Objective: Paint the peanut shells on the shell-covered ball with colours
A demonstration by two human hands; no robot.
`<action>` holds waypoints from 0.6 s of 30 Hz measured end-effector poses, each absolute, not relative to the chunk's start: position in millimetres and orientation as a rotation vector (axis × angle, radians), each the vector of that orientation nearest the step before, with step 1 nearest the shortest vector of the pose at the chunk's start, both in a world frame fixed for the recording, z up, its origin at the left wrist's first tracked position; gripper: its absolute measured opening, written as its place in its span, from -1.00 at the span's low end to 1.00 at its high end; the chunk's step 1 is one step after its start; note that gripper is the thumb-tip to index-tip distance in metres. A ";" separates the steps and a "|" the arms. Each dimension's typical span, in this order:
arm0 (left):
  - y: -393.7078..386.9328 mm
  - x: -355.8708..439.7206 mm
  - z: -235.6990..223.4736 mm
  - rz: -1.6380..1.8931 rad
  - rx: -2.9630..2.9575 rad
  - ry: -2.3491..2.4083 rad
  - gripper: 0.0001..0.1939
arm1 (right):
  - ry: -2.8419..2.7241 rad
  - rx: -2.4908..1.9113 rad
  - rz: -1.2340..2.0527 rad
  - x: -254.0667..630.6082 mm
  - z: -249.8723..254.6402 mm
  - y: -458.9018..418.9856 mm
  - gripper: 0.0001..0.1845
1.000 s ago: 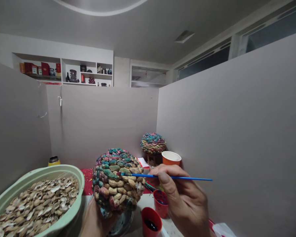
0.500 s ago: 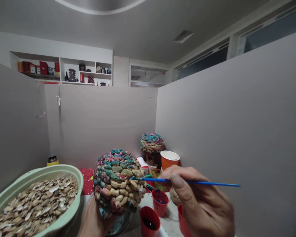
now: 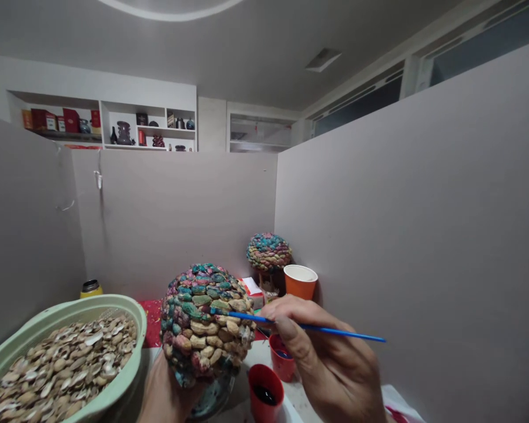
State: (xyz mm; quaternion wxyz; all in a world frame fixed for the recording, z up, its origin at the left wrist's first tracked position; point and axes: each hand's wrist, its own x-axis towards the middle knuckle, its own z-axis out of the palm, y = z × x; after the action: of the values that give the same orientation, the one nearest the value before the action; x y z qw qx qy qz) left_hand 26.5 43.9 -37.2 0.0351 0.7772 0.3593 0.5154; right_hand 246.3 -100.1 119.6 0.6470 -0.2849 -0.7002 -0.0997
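A rounded mushroom-like cap covered in peanut shells point(image 3: 211, 335) rests in my left hand point(image 3: 170, 385), which grips it from below with most fingers hidden. Its upper and left shells are painted teal, green and pink; many at the lower right stay tan. My right hand point(image 3: 335, 364) pinches a thin blue paintbrush point(image 3: 326, 330). The brush's tip touches the shells near the middle of the cap. Below and right of the cap are a red cup point(image 3: 255, 396) with dark liquid and another red cup point(image 3: 280, 367) with bluish-purple paint.
A green basin point(image 3: 134, 346) full of empty shells stands at the left, a yellow-bodied bottle point(image 3: 91, 288) behind it. Farther back are a second painted shell cap point(image 3: 268, 251) on a stand and an orange paper cup point(image 3: 300, 288). Grey partitions point(image 3: 180, 211) enclose the table.
My right hand has moved left with the paintbrush, and its tip has slid left across the cap. The view has shifted slightly. My left hand keeps holding the cap.
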 end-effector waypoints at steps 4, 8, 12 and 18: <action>46.5 25.2 -40.8 1.558 2.396 1.087 -0.65 | -1.573 -0.678 -0.226 252.5 121.3 -104.4 -0.82; 47.0 25.6 -40.4 1.604 2.377 1.062 -0.56 | -1.543 -0.653 -0.244 256.9 123.5 -108.0 -0.83; 43.9 26.5 -35.2 1.583 2.342 1.047 -0.54 | -1.551 -0.649 -0.222 256.1 124.4 -108.6 -0.81; 48.4 24.2 -43.3 1.518 2.350 1.105 -0.50 | -1.529 -0.726 -0.231 254.4 126.9 -102.3 -0.84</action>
State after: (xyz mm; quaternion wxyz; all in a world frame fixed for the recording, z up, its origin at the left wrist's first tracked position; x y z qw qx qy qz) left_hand 24.2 48.4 -43.3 0.0667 0.7796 0.3667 0.5034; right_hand 254.4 -102.3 126.9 0.6568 -0.3206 -0.6749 -0.1021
